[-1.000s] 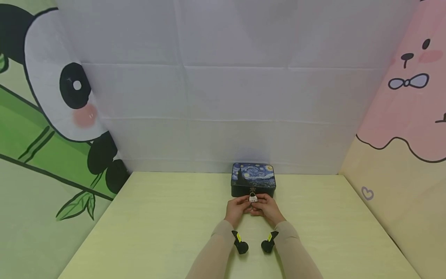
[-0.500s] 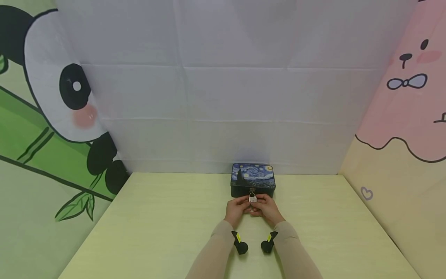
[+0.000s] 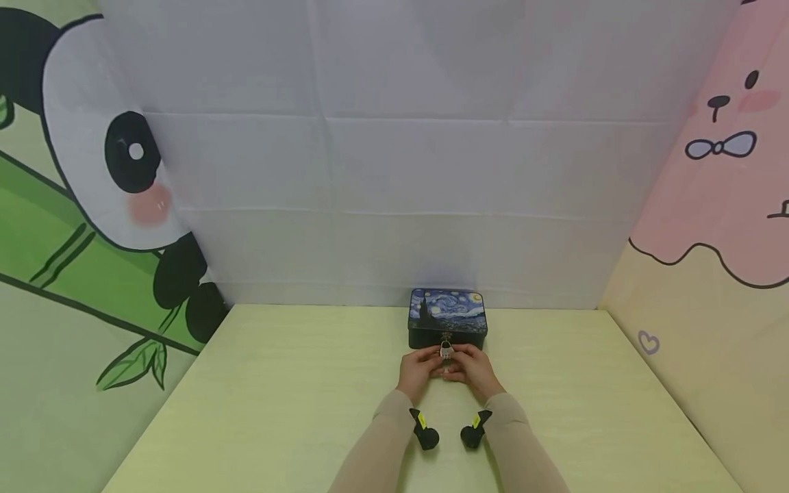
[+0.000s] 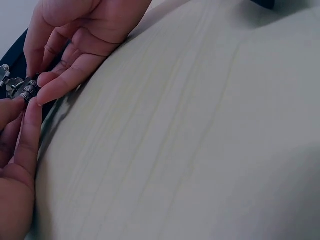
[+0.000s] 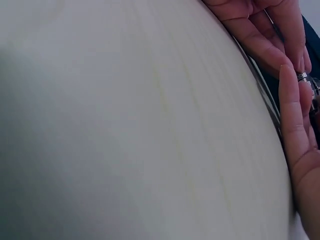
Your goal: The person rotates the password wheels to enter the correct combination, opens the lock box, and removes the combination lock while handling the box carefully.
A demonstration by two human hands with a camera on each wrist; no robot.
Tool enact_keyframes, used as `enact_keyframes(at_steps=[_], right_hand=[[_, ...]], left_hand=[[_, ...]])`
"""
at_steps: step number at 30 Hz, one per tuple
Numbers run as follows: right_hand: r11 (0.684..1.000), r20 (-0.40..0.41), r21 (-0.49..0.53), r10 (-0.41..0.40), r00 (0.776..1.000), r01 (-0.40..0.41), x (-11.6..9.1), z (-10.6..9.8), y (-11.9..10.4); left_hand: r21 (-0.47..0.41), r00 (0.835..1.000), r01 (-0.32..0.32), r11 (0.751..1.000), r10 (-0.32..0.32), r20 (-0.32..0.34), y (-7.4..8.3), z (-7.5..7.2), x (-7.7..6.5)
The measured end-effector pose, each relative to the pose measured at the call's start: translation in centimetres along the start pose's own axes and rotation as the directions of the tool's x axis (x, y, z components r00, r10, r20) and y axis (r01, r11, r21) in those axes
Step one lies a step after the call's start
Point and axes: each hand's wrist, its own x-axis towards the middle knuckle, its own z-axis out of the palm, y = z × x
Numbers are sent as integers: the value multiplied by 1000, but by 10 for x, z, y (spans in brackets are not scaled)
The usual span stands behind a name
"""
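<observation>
A small combination padlock (image 3: 446, 350) hangs at the front clasp of a dark metal box (image 3: 418, 339) whose lid bears a swirling blue night-sky painting. My left hand (image 3: 418, 372) pinches the padlock from its left side, and my right hand (image 3: 474, 370) grips it from the right. In the left wrist view the number dials of the padlock (image 4: 30, 90) show between the fingertips of both hands. Seen from the right wrist, the padlock (image 5: 302, 77) is mostly covered by fingers. Its shackle passes up to the clasp (image 4: 5, 72).
The box stands on a pale yellow table (image 3: 308, 383), near a white cloth backdrop (image 3: 394, 164). Black wrist cameras (image 3: 426, 437) sit on the inner side of both sleeves. Painted walls (image 3: 709, 329) flank the table.
The padlock has turned between my fingers; its pale numbered face no longer faces the head camera as squarely. My hands have shifted only slightly, and the box stays put.
</observation>
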Motion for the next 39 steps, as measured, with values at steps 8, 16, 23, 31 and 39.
enact_keyframes(at_steps=[8, 16, 23, 31, 39], right_hand=[[999, -8, 36, 7, 1000, -7, 0, 0, 0], [999, -20, 40, 0, 1000, 1, 1, 1, -1], [999, -28, 32, 12, 1000, -11, 0, 1, 0], [1000, -24, 20, 5, 1000, -5, -1, 0, 1], [1000, -15, 22, 10, 1000, -10, -1, 0, 1]], left_hand=[[-19, 1000, -2, 1000, 2, -17, 4, 1, -2], [-12, 999, -27, 1000, 27, -34, 6, 3, -4], [-5, 999, -18, 1000, 18, -37, 6, 3, -5], [-3, 999, -4, 1000, 4, -34, 7, 3, -5], [-7, 999, 0, 1000, 0, -35, 7, 3, -6]])
